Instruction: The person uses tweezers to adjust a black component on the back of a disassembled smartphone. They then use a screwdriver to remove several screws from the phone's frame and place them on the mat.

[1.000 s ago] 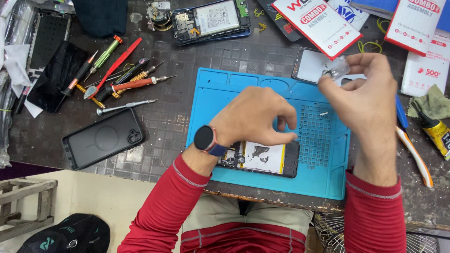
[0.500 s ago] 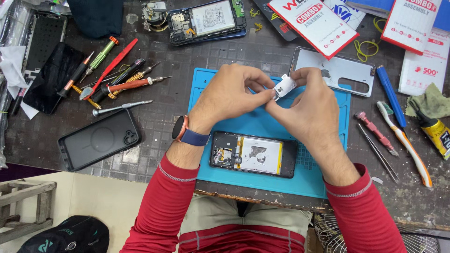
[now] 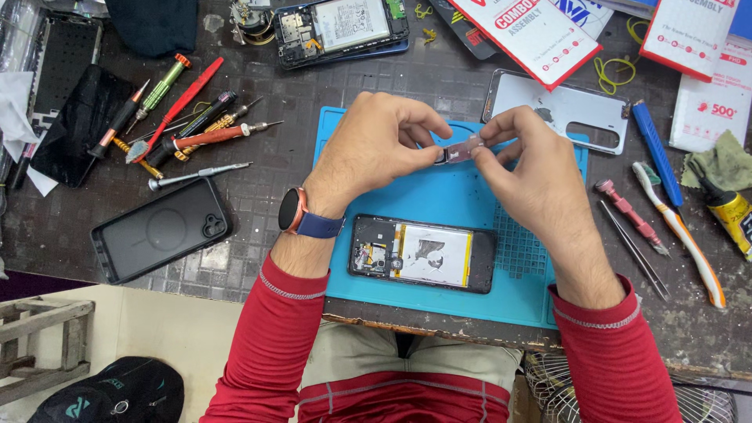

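**Small metal part pinched between both hands above the blue mat**

Far left of the bench lay a black phone case [image 3: 160, 229], camera cut-out up. Above it sat a loose heap of screwdrivers [image 3: 180, 129], red, green and orange handles crossing one another.

The left hand [image 3: 374, 147], watch on the wrist, was closed in a pinch, thumb and fingertips gripping one end of a small metal part [image 3: 458, 149]. The right hand [image 3: 526, 176] was closed the same way on the other end. The part hung between them, above the upper edge of the blue mat [image 3: 439, 192], clear of its surface.

Judged by look, the part was thin, light and stiff, probably easy to bend or drop; edges seemed the safe place to grip, as both hands did.

Below the hands an opened phone [image 3: 423, 253] lay flat on the mat, battery and board exposed. Just beyond the right hand lay a silver back cover [image 3: 560, 110]. Farther right: a blue pen-shaped tool [image 3: 658, 153], tweezers [image 3: 633, 247], a toothbrush [image 3: 680, 235] and a glue tube [image 3: 732, 213], all apart from the hands.
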